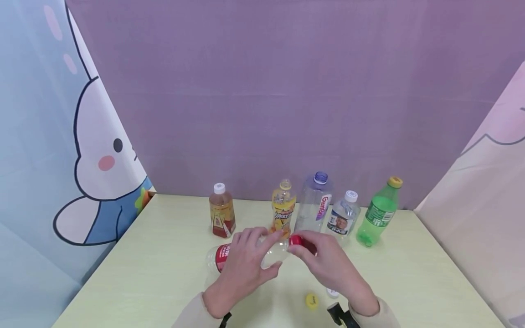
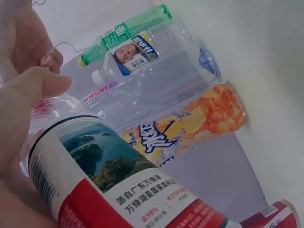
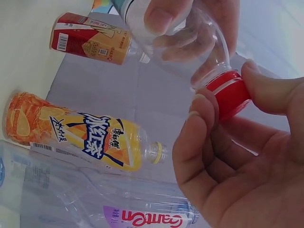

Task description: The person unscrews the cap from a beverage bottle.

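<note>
My left hand (image 1: 246,266) grips a clear plastic bottle (image 2: 118,171) round its body. The bottle lies on its side in the head view, its neck toward the right, and its red and white label shows a lake picture. With thumb and fingers, my right hand (image 1: 330,262) pinches a red bottle cap (image 3: 229,93) at the bottle's mouth. A pale line crosses the cap near the neck. Below my right hand on the table are a loose yellow cap (image 1: 311,300) and a white cap (image 1: 332,293), the white one partly hidden by the wrist.
Along the back of the table (image 1: 172,241) stand a brown drink bottle (image 1: 222,212) with white cap, an uncapped orange-labelled bottle (image 1: 284,207), a tall uncapped bottle (image 1: 313,202), a small white-capped bottle (image 1: 341,221) and a green bottle (image 1: 379,212) with yellow cap. A purple cloth (image 1: 287,100) hangs behind.
</note>
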Available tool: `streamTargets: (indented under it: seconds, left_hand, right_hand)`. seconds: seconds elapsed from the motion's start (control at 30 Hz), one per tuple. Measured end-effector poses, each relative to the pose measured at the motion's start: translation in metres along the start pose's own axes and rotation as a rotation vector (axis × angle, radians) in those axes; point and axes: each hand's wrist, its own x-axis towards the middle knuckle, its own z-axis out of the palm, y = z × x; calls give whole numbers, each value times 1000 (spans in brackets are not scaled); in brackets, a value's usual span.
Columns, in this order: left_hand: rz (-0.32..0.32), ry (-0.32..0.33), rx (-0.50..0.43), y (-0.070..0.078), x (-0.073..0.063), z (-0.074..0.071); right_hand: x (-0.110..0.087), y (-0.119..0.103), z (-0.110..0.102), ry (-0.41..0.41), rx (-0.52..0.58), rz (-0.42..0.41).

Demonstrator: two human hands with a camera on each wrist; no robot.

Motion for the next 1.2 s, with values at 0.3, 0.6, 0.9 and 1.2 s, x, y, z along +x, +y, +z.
streamTargets:
  seconds: [0.3, 0.6, 0.9, 1.2]
  left_hand:
    - [-18, -17, -52, -4, 1, -4]
    - [-12, 0, -68, -3, 2, -3]
    - [-8, -1, -46, -4, 1, -1]
    - [-16, -3, -43, -4, 1, -3]
  right_hand:
    - [-3, 3, 0, 32, -29, -132]
    - [1, -3, 2, 69, -3, 119]
    - [-1, -3, 1, 66, 11, 161]
    - [-1, 0, -5, 29, 10, 45]
